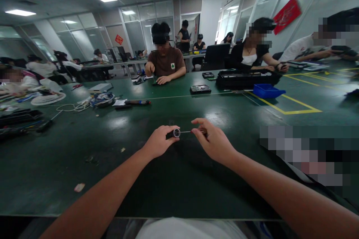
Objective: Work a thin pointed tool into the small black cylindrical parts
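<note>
On my feed, a dark pen-shaped tool (138, 102) lies on the green table (70, 138), at ten o'clock from the hands. My left hand (159, 142) is wrapped around a black cylinder (173, 133), its ringed end towards me. From there, at three o'clock, a thin rod (185, 132) spans to my right hand (214, 140), which pinches its far end, one finger lifted. A blue tray (266, 94) sits at two o'clock. I read this as lining rod and cylinder up; whether they're joined I can't tell. Next calls for a steady left grip.
</note>
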`<state>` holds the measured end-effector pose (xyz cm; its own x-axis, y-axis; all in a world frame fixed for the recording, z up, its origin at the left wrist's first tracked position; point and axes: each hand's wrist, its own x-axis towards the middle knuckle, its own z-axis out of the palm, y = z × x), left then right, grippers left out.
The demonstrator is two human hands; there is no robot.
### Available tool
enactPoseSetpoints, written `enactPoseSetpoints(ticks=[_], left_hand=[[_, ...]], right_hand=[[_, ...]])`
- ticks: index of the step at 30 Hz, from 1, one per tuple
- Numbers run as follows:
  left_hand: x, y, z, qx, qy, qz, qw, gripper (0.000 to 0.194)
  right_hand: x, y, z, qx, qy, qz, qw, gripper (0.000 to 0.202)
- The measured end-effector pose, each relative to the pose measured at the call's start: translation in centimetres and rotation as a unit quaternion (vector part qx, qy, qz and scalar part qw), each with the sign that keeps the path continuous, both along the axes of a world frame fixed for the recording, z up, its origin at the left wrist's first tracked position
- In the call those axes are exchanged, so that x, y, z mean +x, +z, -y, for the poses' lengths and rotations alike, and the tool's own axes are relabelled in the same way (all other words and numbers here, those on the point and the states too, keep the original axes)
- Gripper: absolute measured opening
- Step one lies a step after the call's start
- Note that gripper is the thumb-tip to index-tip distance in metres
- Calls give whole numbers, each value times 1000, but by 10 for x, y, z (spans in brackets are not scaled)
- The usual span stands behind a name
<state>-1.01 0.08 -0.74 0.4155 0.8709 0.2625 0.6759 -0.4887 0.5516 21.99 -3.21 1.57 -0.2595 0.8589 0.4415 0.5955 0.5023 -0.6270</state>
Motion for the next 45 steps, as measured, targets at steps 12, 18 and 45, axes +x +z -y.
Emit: enactPoseSetpoints(ticks=[12,18,45], left_hand=[[2,4,3,-5,-12,-15,1000,36],[1,5,3,-7,7,-7,1000,38],[1,3,2,-6,10,-14,1000,36]], right_hand=[[4,2,-7,-38,-5,7,999,29],[3,1,-3,-20,12,-33,999,20],[4,0,-5,-73,28,-42,996,22]])
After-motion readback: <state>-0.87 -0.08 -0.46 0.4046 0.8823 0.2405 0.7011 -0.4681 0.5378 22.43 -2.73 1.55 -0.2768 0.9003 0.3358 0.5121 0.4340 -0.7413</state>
